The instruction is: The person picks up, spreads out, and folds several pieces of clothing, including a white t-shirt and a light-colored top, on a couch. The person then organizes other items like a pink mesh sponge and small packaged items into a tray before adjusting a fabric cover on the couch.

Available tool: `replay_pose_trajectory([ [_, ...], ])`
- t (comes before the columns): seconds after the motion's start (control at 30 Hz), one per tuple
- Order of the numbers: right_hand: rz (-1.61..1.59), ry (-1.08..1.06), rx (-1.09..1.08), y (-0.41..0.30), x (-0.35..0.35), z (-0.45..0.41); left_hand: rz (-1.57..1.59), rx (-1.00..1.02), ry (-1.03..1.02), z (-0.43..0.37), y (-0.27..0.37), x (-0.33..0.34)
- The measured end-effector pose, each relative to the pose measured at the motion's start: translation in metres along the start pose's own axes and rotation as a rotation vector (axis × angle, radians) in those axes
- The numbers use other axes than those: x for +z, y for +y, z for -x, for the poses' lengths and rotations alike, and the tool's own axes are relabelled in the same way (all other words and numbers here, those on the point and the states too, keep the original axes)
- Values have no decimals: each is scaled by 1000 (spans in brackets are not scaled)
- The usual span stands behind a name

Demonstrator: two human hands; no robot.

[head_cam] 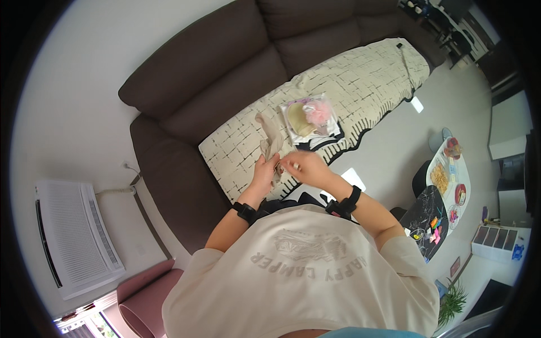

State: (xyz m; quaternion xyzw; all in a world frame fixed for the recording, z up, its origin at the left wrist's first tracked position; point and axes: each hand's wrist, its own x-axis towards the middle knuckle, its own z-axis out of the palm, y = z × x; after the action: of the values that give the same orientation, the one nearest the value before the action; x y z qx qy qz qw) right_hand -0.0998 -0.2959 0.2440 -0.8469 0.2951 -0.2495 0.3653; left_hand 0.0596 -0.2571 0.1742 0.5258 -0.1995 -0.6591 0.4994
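Note:
A long beige cloth hangs bunched from my left hand, which grips it near one end above the sofa. My right hand is close beside it, fingers bent at the cloth's edge; whether they pinch the fabric is blurred. Just beyond my hands, a stack of folded clothes lies on the patterned sofa cover. On top of the stack rest a pale yellow fabric item and a pink ruffled tulle piece.
The brown sofa runs along the far side. At right stand a white table holding food and a black table with colourful small items. A white air conditioner and a pink chair are at left.

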Motion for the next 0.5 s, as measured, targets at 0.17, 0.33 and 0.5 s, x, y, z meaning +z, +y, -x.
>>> replay_pose_trajectory([
  [0.17, 458, 320, -136, 12, -53, 48, -391, 41, -165, 49, 25, 59],
  [0.33, -403, -144, -3, 83, -44, 87, -679, -66, -524, 96, 44, 90],
  [0.5, -1540, 57, 439, 51, -29, 112, -278, 33, -291, 111, 32, 89],
])
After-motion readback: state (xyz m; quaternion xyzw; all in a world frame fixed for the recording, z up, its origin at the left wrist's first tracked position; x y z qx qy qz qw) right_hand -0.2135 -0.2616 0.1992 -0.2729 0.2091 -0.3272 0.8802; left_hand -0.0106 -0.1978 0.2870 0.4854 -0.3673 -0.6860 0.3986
